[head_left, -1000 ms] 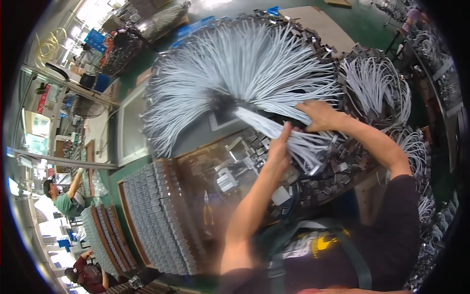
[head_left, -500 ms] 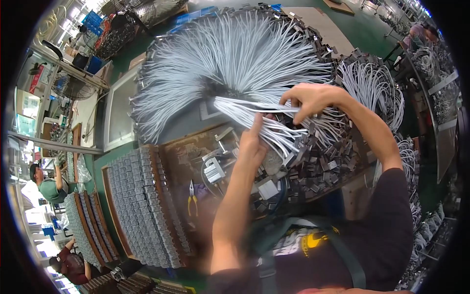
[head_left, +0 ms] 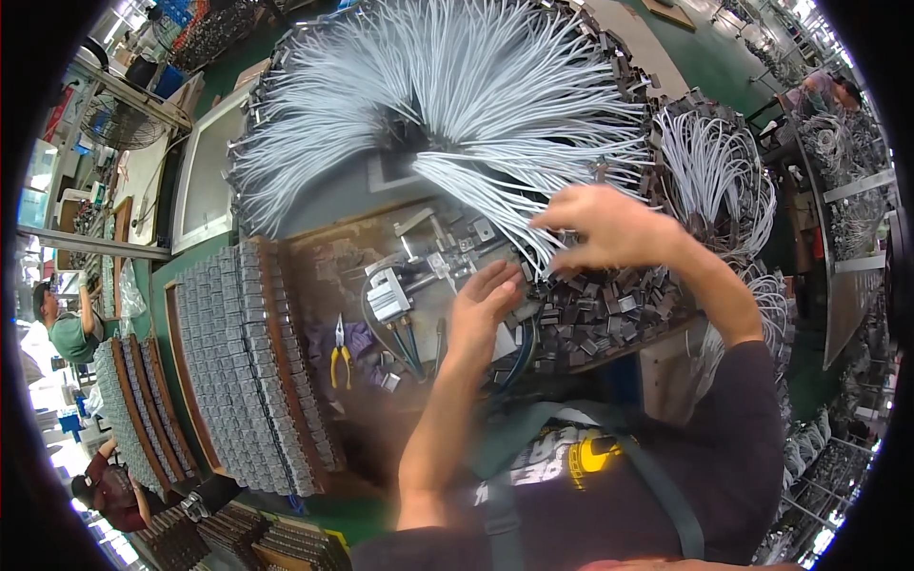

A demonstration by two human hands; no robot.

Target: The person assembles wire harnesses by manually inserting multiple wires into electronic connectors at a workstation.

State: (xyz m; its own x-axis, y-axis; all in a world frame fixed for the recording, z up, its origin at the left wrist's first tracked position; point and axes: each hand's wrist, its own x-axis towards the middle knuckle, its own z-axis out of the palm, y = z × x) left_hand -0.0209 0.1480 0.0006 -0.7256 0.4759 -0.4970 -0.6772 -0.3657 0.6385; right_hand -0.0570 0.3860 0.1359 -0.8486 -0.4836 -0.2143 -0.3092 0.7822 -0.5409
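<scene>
- Apron straps (head_left: 502,495) cross the person's dark shirt (head_left: 590,519) at the lower edge.
- The left hand (head_left: 484,309) is at the front of the bench (head_left: 328,249), fingers loosely bent and thumb apart; nothing shows in its grasp. It lies just beside the cable ends, probably well placed to steady or receive them.
- The right hand (head_left: 609,226), clear of the left, is blurred, its fingers parted around the near end of the bundle; I cannot tell whether they grip any strand.
- The bundle (head_left: 481,195) of white cables slants from the middle of the big fan toward both hands, likely laid so its ends come within reach.
- Metal pieces (head_left: 609,309) lie heaped under and beyond the right hand.
- Pliers (head_left: 341,360) with yellow handles rest near a purple cloth (head_left: 360,339), left of the left hand, seemingly parked within easy reach.
- The fixture (head_left: 388,293), white and metal, sits between pliers and bundle, perhaps kept central for working on.
- Grey blocks (head_left: 224,362) stand in tight rows to the left, apparently ordered to save room.
- The big fan (head_left: 495,86) of cables spreads beyond, probably to limit tangling.
- More cables (head_left: 709,171) hang at the right.
- Co-workers are farther off: one in green (head_left: 71,330), one in dark red (head_left: 116,495).
</scene>
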